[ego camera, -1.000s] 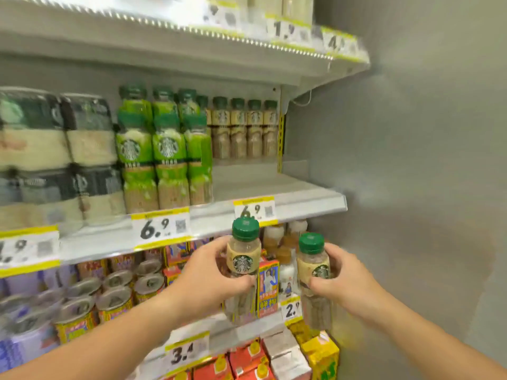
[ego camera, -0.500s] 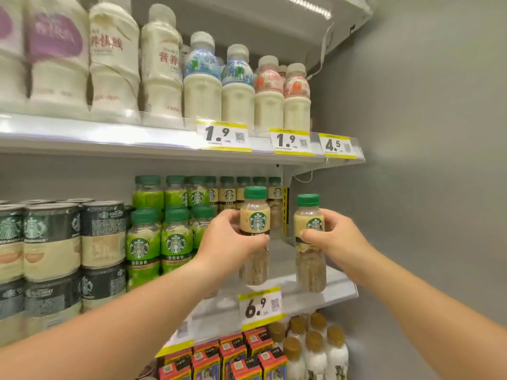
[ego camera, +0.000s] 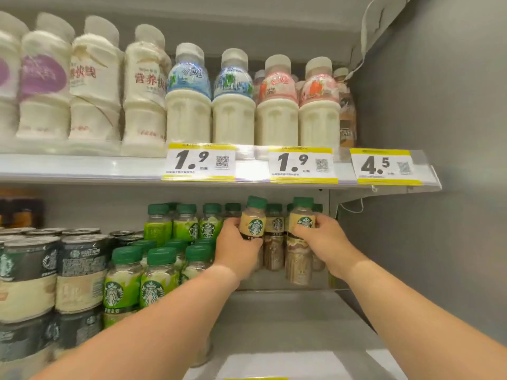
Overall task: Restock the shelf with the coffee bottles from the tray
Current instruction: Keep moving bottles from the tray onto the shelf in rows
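Head view looks up into a white metal shelf (ego camera: 288,319). Two bare arms reach far in. The left hand (ego camera: 237,248) has its fingers wrapped around a small clear coffee bottle with a green cap and a cream label (ego camera: 253,222). This bottle leans a bit to the left. The right hand (ego camera: 319,237) has its fingers closed around a second cream-label coffee bottle with a green cap (ego camera: 301,223), which stands straight, its bottom close to the shelf floor. Both bottles are at the far right of the shelf, just in front of more brown coffee bottles of the same kind (ego camera: 274,242) at the back.

Bottles with bright green labels (ego camera: 153,281) stand in rows just left of the left hand, very close to the wrist. Dark cans with silver tops (ego camera: 76,270) sit farther left, and they look blurry. White milk bottles (ego camera: 233,105) fill the shelf above, over yellow-edged price tags (ego camera: 201,163). A grey wall (ego camera: 439,215) closes the right side.

The left hand hides the lower half of its bottle, so I cannot tell if it touches the shelf.
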The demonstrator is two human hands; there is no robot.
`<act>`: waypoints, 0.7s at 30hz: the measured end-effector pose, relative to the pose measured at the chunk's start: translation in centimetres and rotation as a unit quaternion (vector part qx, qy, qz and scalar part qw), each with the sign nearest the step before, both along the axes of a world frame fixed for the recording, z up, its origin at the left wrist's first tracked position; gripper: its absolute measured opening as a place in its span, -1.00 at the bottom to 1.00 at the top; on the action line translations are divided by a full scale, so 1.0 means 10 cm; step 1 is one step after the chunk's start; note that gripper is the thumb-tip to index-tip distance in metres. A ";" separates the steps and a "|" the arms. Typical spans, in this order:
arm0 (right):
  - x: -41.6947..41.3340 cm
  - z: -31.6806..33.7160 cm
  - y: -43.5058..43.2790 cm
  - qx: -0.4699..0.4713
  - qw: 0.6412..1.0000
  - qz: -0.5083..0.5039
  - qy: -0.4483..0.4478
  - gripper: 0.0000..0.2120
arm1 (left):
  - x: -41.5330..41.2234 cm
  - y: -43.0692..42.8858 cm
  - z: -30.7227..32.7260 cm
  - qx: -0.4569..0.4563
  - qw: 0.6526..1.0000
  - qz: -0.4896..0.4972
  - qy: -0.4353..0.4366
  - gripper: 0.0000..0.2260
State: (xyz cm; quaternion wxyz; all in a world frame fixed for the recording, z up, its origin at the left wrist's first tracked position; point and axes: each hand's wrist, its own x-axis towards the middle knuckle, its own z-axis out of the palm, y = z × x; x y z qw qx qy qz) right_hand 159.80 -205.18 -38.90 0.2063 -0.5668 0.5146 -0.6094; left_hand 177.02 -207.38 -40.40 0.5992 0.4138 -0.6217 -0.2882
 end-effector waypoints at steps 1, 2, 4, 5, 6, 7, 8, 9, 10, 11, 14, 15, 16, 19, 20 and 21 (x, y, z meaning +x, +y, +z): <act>0.00 -0.03 -0.10 0.013 1.000 0.008 0.001 -0.76 | -0.01 -0.03 -0.02 0.008 1.000 0.009 0.011 -0.64; 0.00 -0.07 -0.19 0.026 1.000 0.011 0.005 -0.66 | -0.02 -0.06 -0.04 0.015 1.000 0.018 0.018 -0.64; -0.02 -0.14 -0.34 0.037 0.999 0.020 -0.003 -0.57 | -0.05 -0.10 -0.08 0.022 0.999 0.035 0.018 -0.64; -0.01 -0.17 -0.38 0.036 0.999 0.030 -0.007 -0.59 | -0.06 -0.12 -0.10 0.025 0.999 0.040 0.013 -0.63; -0.02 -0.19 -0.41 0.034 0.999 0.037 -0.007 -0.61 | -0.08 -0.12 -0.12 0.025 0.999 0.042 0.009 -0.63; -0.03 -0.21 -0.43 0.037 0.998 0.042 -0.008 -0.63 | -0.10 -0.13 -0.14 0.023 0.999 0.043 0.007 -0.62; -0.03 -0.21 -0.43 0.039 0.998 0.049 -0.007 -0.67 | -0.11 -0.13 -0.15 0.020 0.999 0.047 0.005 -0.62; -0.04 -0.21 -0.45 0.044 0.998 0.054 -0.004 -0.71 | -0.13 -0.14 -0.16 0.016 0.998 0.055 0.006 -0.62; -0.04 -0.22 -0.44 0.046 0.997 0.059 0.000 -0.76 | -0.14 -0.13 -0.17 0.013 0.998 0.062 0.009 -0.62; -0.05 -0.23 -0.43 0.046 0.997 0.065 0.005 -0.80 | -0.16 -0.13 -0.19 0.009 0.997 0.071 0.012 -0.63; -0.08 -0.29 -0.40 0.044 0.996 0.076 0.022 -0.81 | -0.20 -0.11 -0.21 0.002 0.995 0.101 -0.002 -0.69; -0.09 -0.32 -0.40 0.043 0.996 0.076 0.029 -0.78 | -0.21 -0.12 -0.22 -0.002 0.993 0.114 -0.015 -0.72; -0.09 -0.37 -0.40 0.042 0.996 0.074 0.037 -0.74 | -0.22 -0.11 -0.22 -0.006 0.991 0.129 -0.035 -0.74; -0.11 -0.56 -0.39 0.053 0.996 0.054 0.048 -0.59 | -0.20 -0.12 -0.24 -0.006 0.982 0.162 -0.096 -0.78; -0.10 -0.60 -0.39 0.051 0.996 0.052 0.047 -0.58 | -0.19 -0.13 -0.26 -0.007 0.983 0.154 -0.100 -0.79; -0.10 -0.62 -0.40 0.048 0.997 0.047 0.049 -0.59 | -0.18 -0.14 -0.30 -0.011 0.984 0.143 -0.103 -0.80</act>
